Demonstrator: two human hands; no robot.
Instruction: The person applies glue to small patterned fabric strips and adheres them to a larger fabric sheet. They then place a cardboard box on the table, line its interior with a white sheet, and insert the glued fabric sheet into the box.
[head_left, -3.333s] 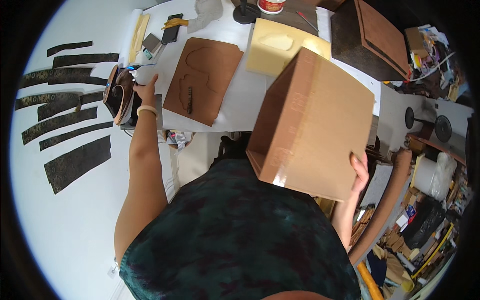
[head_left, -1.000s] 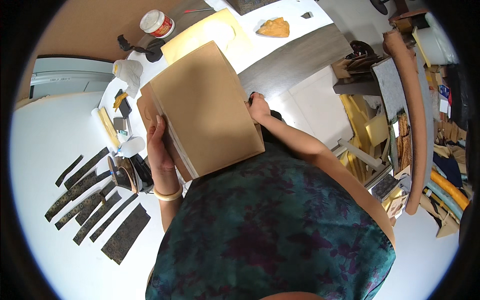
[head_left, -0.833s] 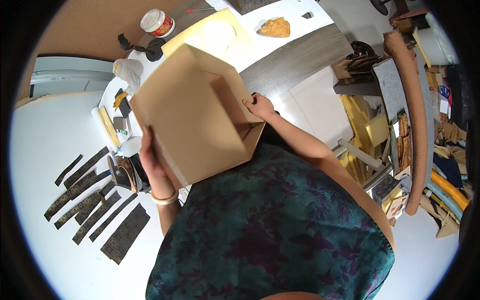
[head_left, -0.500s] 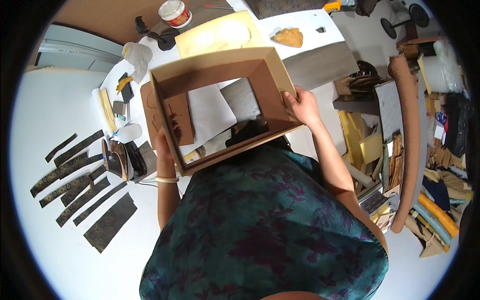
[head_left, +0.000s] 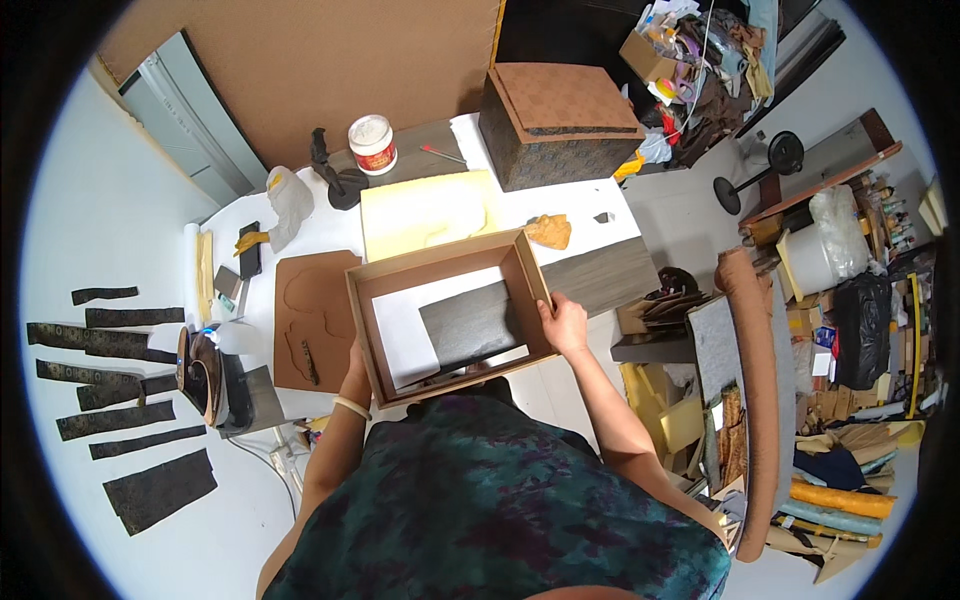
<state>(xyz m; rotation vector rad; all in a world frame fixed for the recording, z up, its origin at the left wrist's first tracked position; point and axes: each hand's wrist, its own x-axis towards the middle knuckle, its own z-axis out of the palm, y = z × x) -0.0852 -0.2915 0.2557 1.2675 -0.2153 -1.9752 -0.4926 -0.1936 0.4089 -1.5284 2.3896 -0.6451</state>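
Observation:
Both my hands hold a bottomless, rectangular brown cardboard frame [head_left: 432, 268] by its two short sides. My left hand [head_left: 356, 374] grips the left side near its front corner, its fingers partly hidden by the wall. At the right side, my right hand [head_left: 566, 325] has its thumb over the rim and the other fingers outside. Through the opening I see white paper [head_left: 399, 345] and a dark grey wood-grain surface [head_left: 468, 322]. Left of the frame lies a brown sheet [head_left: 318, 275] with curved outlines and a small dark strip on it.
Beyond the frame are a yellow foam sheet [head_left: 400, 218], an orange crumpled cloth [head_left: 549, 231] and a red-labelled white jar [head_left: 372, 145]. A large patterned box [head_left: 560, 150] stands at the back. Dark fabric strips [head_left: 115, 420] hang at left; a brown roll [head_left: 755, 400] stands at right.
The frame has tilted flatter and moved lower in the view, with both hands still on it. My view has lifted, so the large box at the back now shows whole.

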